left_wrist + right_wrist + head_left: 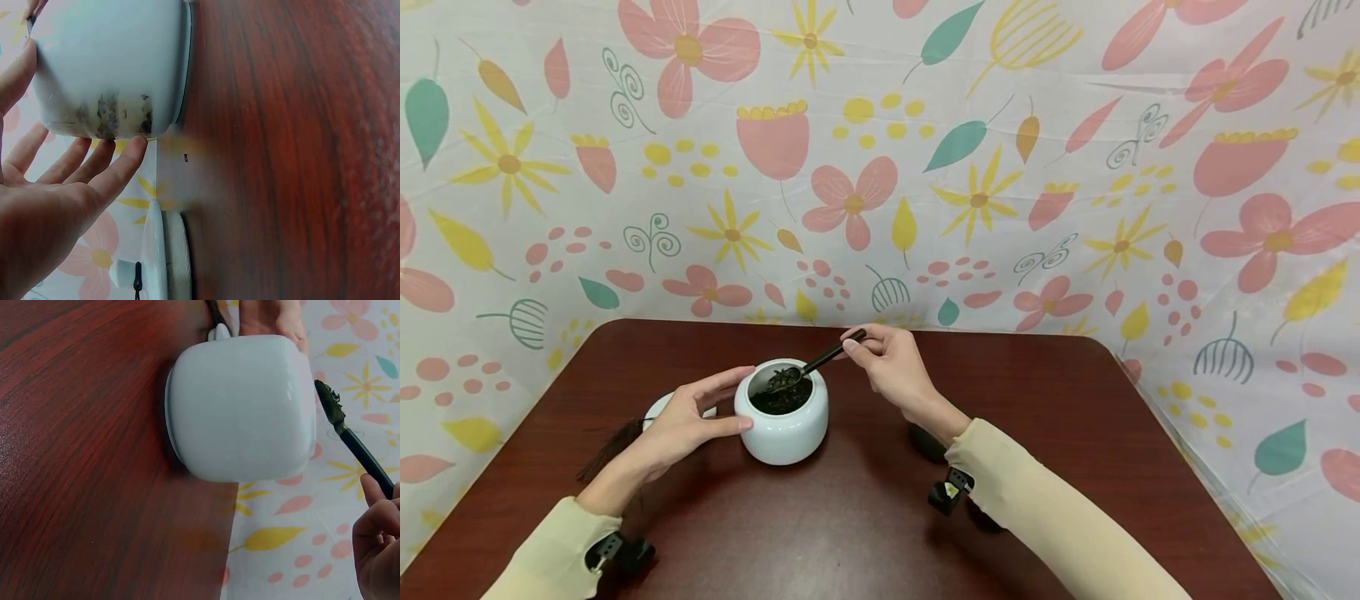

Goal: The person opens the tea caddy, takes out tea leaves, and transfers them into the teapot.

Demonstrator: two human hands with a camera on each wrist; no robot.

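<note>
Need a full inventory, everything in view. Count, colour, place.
jar: 1, white, on the table
leaves: uncountable, dark, in jar and on spoon
spoon: 1, black, bowl over jar mouth
lid: 1, white, on table by left hand
tassel: 1, dark, beside lid
dark object: count unclear, mostly hidden by right arm
table: 1, red-brown, under everything
cloth: floral on white, behind table
wrist cameras: 2, black, at the cuffs
sleeves: 2, pale cream, on forearms
left hand: 1, fingers touching jar
right hand: 1, fingers pinching spoon handle
</note>
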